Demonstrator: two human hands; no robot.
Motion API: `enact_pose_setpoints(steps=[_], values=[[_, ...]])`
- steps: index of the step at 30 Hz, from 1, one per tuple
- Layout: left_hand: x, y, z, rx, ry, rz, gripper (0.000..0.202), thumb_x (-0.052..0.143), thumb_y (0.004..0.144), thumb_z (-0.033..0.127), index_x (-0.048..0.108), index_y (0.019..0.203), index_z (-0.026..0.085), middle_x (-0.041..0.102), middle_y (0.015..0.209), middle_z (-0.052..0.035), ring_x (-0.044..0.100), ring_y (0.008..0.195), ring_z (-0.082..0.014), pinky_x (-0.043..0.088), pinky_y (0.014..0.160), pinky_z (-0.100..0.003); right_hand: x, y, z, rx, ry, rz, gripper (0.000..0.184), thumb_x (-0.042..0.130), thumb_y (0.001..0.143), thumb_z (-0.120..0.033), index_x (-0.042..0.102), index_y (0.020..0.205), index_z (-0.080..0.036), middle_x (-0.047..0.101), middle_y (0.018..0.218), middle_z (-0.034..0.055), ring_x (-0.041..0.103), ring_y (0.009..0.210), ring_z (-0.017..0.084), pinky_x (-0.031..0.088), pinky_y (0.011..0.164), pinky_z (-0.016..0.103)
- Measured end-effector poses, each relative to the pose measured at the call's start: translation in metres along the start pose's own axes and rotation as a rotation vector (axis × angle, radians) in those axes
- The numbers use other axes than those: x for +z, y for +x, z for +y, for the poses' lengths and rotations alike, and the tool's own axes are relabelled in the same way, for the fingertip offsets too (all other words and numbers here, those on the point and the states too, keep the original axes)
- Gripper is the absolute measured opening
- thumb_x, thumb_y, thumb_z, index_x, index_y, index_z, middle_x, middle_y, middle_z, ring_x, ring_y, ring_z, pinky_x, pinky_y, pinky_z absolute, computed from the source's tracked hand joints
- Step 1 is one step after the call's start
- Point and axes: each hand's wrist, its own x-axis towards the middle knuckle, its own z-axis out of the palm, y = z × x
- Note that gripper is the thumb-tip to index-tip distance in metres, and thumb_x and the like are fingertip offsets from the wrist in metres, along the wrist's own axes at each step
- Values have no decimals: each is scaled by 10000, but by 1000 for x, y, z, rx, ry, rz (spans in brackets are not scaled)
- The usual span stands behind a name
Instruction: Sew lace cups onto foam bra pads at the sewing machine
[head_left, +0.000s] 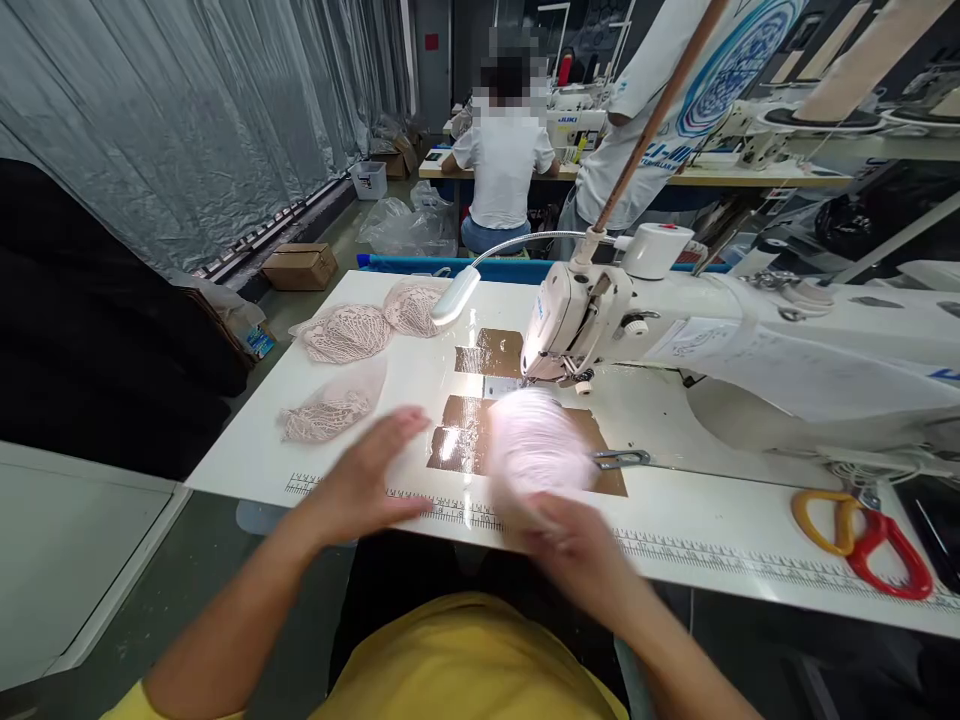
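Fingers of the left hand (356, 488) are spread, thumb apart, over the white table (255, 450)'s front edge. Right hand (574, 540): fingers pinch the near edge of a pale-pink rounded fabric piece (536, 440), motion-blurred, above brown tape patches (466, 412), before the white sewing machine (577, 305). Beige lace pieces (345, 333) lie left.

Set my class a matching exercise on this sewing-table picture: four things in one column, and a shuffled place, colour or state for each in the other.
Things
1. Left hand
2. Scissors
3. Right hand
4. Cardboard box

Descriptions
A. Gripping a pale piece that is blurred
B. Standing on the floor
C. Open, holding nothing
D. Handles partly orange, partly red

Right pairs: 1-C; 2-D; 3-A; 4-B
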Motion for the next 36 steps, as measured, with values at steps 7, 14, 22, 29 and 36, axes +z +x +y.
enact_pose_setpoints(steps=[7,14,22,29,36], values=[[35,1,25,-145,-455,-153,253,541,763,128,667,976,181,688,933,-30,630,853,-184,478,745,-251,4,9,-27,-307,16,206,123,580,775,-116,556,794,-235,623,762,5,567,656,144,434,563,243],[28,-13,20,-229,-876,-227,313,516,886,413,684,864,150,642,723,-49,592,662,-166,460,590,-246,-16,9,-17,-72,-16,378,32,608,794,-201,611,811,-228,630,777,15,565,686,161,425,588,258],[35,-4,48,-33,-777,-215,799,794,675,296,446,1394,307,388,1465,-88,450,1243,-300,460,958,-359,12,9,-5,72,596,-446,161,671,784,-325,646,710,-184,632,763,8,550,728,170,465,687,289],[49,-8,21,-343,-1174,-564,375,677,756,402,651,996,115,614,804,-54,580,714,-173,480,657,-263,12,5,-3,273,823,-99,324,805,653,-331,546,812,-219,553,681,-45,493,584,106,417,544,214],[50,-8,29,-349,-1158,-422,309,648,784,433,631,803,125,537,706,-25,496,653,-143,420,616,-243,11,8,6,240,637,123,560,738,719,-444,540,1210,-260,595,713,-12,535,635,153,447,600,260]])
